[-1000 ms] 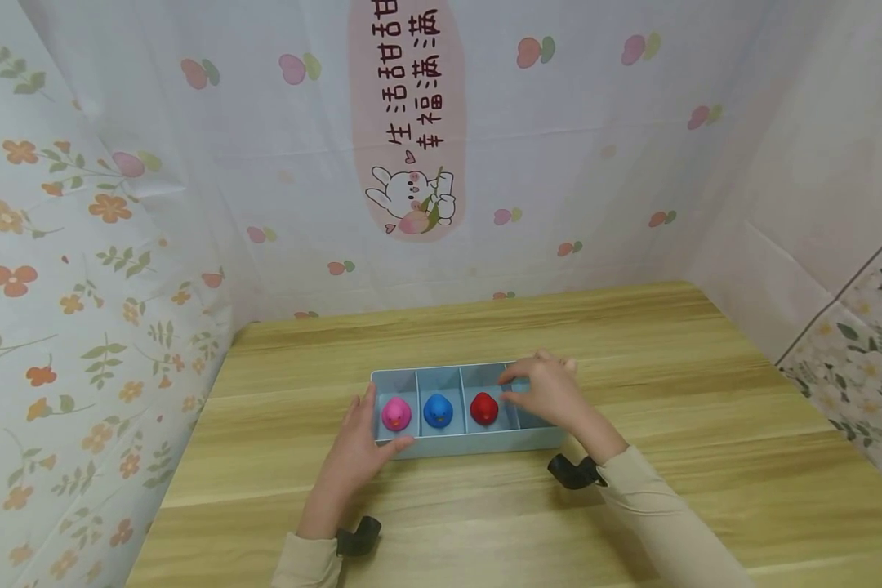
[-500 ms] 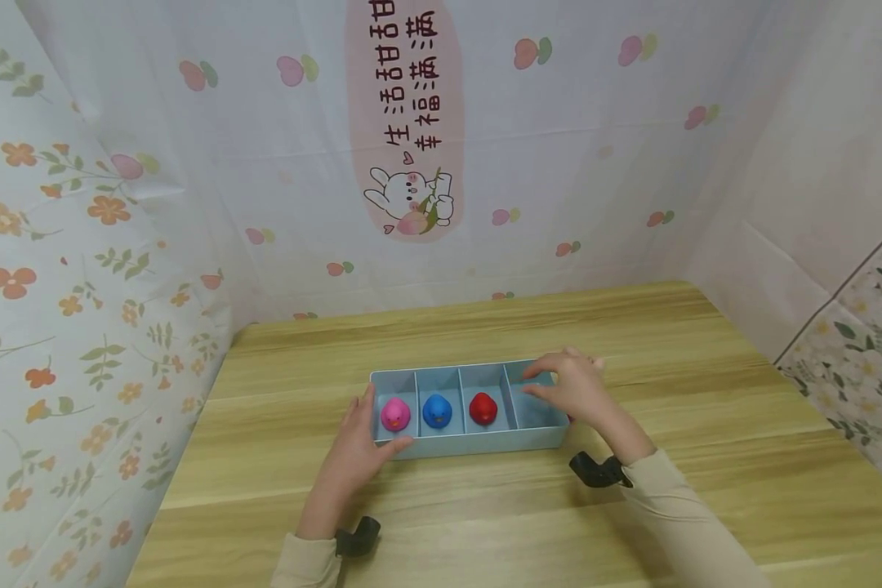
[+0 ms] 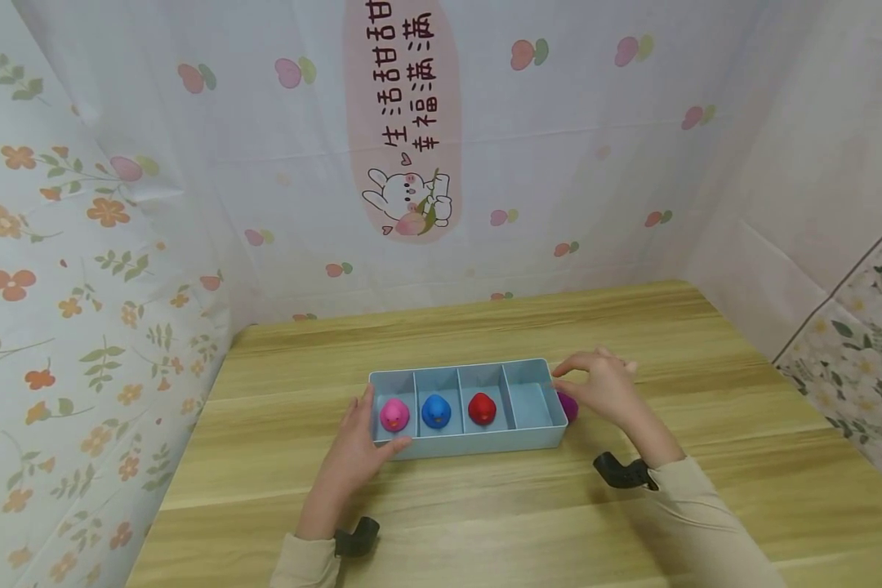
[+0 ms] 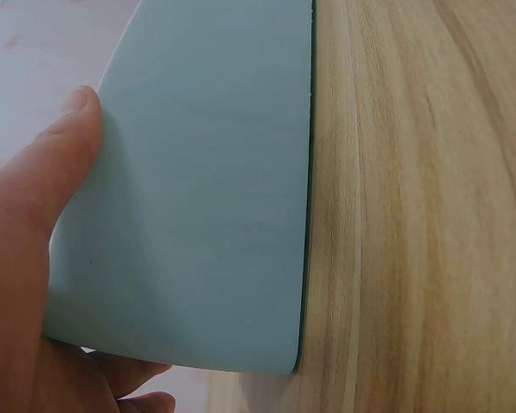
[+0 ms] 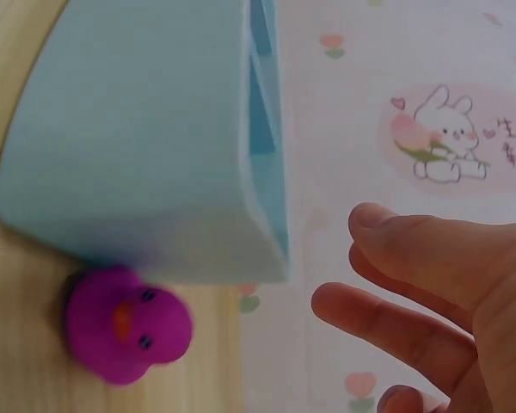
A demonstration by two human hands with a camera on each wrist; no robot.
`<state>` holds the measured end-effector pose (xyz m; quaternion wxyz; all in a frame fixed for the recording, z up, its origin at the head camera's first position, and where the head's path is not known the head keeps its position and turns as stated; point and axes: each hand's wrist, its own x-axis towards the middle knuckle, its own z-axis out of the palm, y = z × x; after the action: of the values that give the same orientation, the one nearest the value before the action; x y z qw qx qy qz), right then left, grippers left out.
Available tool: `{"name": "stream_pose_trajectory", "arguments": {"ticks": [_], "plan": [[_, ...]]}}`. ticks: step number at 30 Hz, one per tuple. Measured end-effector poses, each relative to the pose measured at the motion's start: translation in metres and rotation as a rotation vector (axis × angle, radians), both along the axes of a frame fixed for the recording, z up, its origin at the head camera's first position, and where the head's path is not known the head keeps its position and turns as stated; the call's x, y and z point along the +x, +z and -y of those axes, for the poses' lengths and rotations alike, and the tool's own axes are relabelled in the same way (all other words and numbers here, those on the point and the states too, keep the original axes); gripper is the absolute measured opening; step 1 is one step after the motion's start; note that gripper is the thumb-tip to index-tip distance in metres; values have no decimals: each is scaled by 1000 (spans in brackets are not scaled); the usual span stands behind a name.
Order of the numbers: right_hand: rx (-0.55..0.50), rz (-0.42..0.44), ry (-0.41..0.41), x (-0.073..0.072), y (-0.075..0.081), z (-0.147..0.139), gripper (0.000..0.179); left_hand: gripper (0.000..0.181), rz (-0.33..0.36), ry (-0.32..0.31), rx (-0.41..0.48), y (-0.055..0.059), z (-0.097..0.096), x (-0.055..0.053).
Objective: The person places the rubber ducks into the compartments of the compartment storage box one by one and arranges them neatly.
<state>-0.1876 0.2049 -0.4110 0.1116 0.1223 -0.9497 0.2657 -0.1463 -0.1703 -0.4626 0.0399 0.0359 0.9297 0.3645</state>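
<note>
A light-blue divided box [image 3: 478, 444] stands on the table, its compartments in one row. My left hand [image 3: 354, 453] grips its left end, thumb [image 4: 73, 142] along the near wall and fingers round the end wall. From left to right sit a pink rubber duck [image 3: 394, 415], a blue rubber duck [image 3: 437, 412] and a red rubber duck [image 3: 482, 409], one per compartment; the rightmost compartment holds nothing. Just outside the right end is a purple rubber duck [image 5: 120, 325], partly hidden in the head view. My right hand [image 3: 604, 390] hovers over it, thumb and fingers apart, holding nothing.
The wood-grain table [image 3: 485, 523] runs back to a printed cloth wall [image 3: 279, 163]. Floral cloth [image 3: 81, 327] hangs at the left and more cloth [image 3: 801, 204] at the right. Each wrist wears a black mount [image 3: 621, 471].
My right hand has moved right, from over the red duck's and rightmost compartments to beyond the box's right end, uncovering part of the purple duck. My left hand stays on the box.
</note>
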Motion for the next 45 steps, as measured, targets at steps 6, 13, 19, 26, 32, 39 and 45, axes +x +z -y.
{"name": "stream_pose_trajectory", "arguments": {"ticks": [6, 13, 19, 26, 32, 39, 45], "plan": [[10, 39, -29, 3, -10, -13, 13, 111, 3, -5, 2, -1, 1, 0], [-17, 78, -31, 4, -23, -25, 17, 111, 1, -5, -3, -2, 1, 0], [-15, 129, -39, 4, -33, -30, 25, 111, 1, -6, -4, -1, 0, 0], [-17, 122, 2, 4, -46, -31, 33, 111, -3, -10, -5, 0, 0, 0], [-39, 123, 38, 5, -58, -32, 40, 110, -7, -8, -9, -1, 1, -1], [-45, 96, 36, 5, -68, -32, 41, 111, -5, -8, -5, -3, 2, -1], [-67, 111, 16, 6, -71, -31, 41, 111, -8, -8, -7, -3, 1, -1]]}}
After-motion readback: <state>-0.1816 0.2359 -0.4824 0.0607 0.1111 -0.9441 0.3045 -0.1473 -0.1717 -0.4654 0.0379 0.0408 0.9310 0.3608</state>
